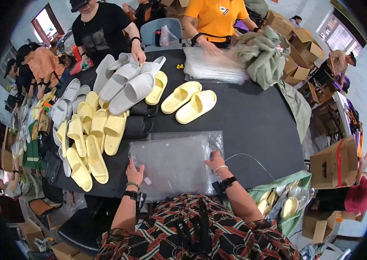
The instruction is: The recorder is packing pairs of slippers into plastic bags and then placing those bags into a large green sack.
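Observation:
A stack of clear plastic bags lies flat on the black table in front of me. My left hand is at the stack's left edge, thumb and fingers apart, touching the plastic. At the right edge rests my right hand, its thumb on the plastic and its fingers spread from it. Beyond the bags sits a pair of yellow slippers, side by side. To the left is a heap of yellow slippers and grey slippers, with black slippers partly beneath them.
Across the table, a person in black touches the grey slippers. Another, in orange, has a hand on more clear bags beside a green cloth bundle. A green sack holding slippers stands at my right, near a cardboard box.

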{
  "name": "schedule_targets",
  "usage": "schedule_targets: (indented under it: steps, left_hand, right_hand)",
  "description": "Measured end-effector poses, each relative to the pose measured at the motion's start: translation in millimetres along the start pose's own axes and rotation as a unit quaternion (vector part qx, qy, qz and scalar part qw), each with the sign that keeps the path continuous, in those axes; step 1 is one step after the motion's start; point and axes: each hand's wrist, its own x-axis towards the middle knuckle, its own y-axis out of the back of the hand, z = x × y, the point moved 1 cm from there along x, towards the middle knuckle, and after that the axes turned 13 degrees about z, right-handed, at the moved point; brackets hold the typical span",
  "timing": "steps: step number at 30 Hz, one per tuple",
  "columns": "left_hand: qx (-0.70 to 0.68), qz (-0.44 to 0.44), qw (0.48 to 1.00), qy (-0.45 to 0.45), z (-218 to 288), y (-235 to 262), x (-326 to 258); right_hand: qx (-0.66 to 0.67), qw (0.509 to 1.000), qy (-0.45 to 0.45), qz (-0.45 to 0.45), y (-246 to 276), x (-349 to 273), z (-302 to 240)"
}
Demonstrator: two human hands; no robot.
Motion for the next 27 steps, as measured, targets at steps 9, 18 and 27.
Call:
schedule_targets:
  steps: [9, 18, 27]
  left_hand:
    - [-0.011, 0.013, 0.995, -0.098, 61, 9, -14]
    - [0.16, -0.167, 0.889, -0.396, 153, -8, -69]
    - [0.173, -0.231, 0.893, -0.345, 138, -31, -76]
  right_hand:
    - [0.01, 0.995, 0.03, 0.093, 38, 10, 24]
    - [-0.027, 0.995, -0.003, 0.094, 35, 18, 41]
    - [-0.231, 0.94, 0.22, 0.122, 62, -50, -12]
